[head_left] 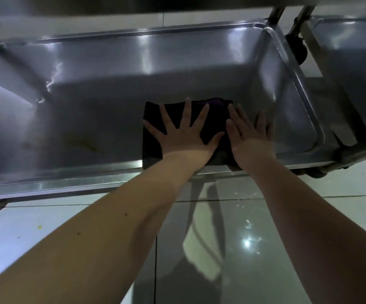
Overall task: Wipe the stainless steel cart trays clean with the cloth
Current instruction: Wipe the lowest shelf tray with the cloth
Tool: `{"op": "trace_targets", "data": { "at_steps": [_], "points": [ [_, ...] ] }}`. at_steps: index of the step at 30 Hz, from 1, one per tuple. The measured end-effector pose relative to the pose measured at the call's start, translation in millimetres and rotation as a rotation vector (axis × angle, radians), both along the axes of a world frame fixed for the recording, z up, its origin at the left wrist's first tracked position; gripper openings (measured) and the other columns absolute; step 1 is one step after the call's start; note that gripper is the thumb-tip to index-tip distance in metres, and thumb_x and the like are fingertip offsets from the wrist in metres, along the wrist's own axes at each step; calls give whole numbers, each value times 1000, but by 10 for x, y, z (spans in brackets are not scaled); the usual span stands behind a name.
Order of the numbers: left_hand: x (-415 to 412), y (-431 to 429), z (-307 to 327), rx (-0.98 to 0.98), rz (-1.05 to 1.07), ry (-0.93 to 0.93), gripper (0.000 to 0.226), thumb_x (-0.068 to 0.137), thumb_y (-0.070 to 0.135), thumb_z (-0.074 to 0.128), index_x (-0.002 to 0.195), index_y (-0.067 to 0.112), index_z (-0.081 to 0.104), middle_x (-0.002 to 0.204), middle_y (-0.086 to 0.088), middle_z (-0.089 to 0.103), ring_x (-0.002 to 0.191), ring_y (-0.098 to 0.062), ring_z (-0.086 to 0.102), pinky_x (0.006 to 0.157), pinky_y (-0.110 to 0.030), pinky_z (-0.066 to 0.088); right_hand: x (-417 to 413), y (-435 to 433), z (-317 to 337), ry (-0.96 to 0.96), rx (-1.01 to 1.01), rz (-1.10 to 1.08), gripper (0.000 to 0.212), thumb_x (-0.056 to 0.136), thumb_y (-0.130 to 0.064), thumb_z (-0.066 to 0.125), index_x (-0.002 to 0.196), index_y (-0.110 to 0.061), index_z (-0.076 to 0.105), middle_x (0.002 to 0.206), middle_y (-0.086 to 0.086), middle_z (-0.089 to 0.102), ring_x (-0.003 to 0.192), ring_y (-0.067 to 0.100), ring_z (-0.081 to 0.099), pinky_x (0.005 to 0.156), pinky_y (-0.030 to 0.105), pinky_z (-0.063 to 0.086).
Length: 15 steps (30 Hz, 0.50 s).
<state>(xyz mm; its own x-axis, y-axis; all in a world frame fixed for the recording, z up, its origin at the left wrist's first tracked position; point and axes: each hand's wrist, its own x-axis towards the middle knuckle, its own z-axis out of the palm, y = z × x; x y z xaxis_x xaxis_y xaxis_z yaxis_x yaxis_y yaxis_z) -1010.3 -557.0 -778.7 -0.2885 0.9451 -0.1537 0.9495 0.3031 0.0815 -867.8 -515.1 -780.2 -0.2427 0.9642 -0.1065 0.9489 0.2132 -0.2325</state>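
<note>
- Tray (68, 183): deep stainless steel cart tray with rounded corners. It fills the upper half of the frame, and its near rim runs across the middle.
- Cloth (152, 150): dark, nearly black, with a purple tint along its far edge. It lies spread flat on the tray floor, right of centre, and its near edge reaches the tray's near wall.
- Left hand (186, 139): palm down on the middle of the cloth, with the fingers straight and fanned wide. It presses the cloth and grasps nothing.
- Right hand (252, 141): palm down just beside the left hand, at the cloth's right edge. The fingers are straight and closer together. The thumb side lies over the cloth, and the outer fingers reach beyond it toward the tray's right wall. It is flat and not clenched.
- Stain (83, 143): yellowish-brown smear on the tray floor, left of the cloth and apart from it.
- Second tray (353, 62): another steel tray at the right edge of the frame, only partly in view.
- Posts (276, 14): metal cart tubes rising at the upper right, between the two trays.
- Caster (297, 49): dark wheel just below the posts.
- Upper shelf (155, 5): steel underside along the top of the frame.
- Floor (221, 249): glossy pale tiles in the lower frame, showing light glare.
</note>
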Motion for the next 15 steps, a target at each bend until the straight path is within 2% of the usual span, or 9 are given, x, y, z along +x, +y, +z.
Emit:
{"op": "trace_targets", "data": {
  "at_steps": [2, 5, 7, 10, 15],
  "points": [
    [-70, 76, -20, 43, -2, 13, 86, 66, 91, -2, 144, 58, -16, 162, 12, -19, 142, -50, -22, 95, -81, -14, -16, -27, -11, -40, 23, 11, 55, 100, -52, 8, 152, -45, -5, 161, -22, -2, 148, 39, -7, 116, 55, -8],
    [-339, 310, -3, 86, -12, -19, 92, 65, 97, 4, 147, 58, -8, 164, 9, -9, 143, -51, -16, 99, -81, -12, -55, -53, -7, -119, 19, 37, 65, 88, -59, -7, 152, -43, -12, 161, -21, -10, 147, 41, -11, 115, 59, -8],
    [-584, 471, 32, 59, 18, -40, 92, 66, 97, 8, 148, 57, -7, 164, 9, -8, 144, -50, -15, 100, -80, -11, -64, -60, -17, -181, 23, 73, 62, 89, -60, -3, 149, -47, -14, 162, -17, -14, 146, 44, -14, 114, 63, -7],
    [-749, 486, 58, 20, 23, -20, 90, 68, 96, 9, 148, 56, -8, 164, 10, -9, 145, -48, -14, 102, -79, -10, -89, -53, -17, -213, 23, 78, 61, 93, -66, 13, 146, -53, -14, 162, -14, -16, 145, 47, -15, 113, 65, -8],
    [-809, -68, 12, 20, -2, -22, 87, 68, 95, 5, 146, 59, -12, 163, 13, -14, 146, -45, -15, 105, -77, -8, -102, -51, 14, -210, 3, 71, 62, 92, -68, 15, 147, -55, -12, 162, -13, -15, 145, 47, -14, 113, 65, -8]
  ]
}}
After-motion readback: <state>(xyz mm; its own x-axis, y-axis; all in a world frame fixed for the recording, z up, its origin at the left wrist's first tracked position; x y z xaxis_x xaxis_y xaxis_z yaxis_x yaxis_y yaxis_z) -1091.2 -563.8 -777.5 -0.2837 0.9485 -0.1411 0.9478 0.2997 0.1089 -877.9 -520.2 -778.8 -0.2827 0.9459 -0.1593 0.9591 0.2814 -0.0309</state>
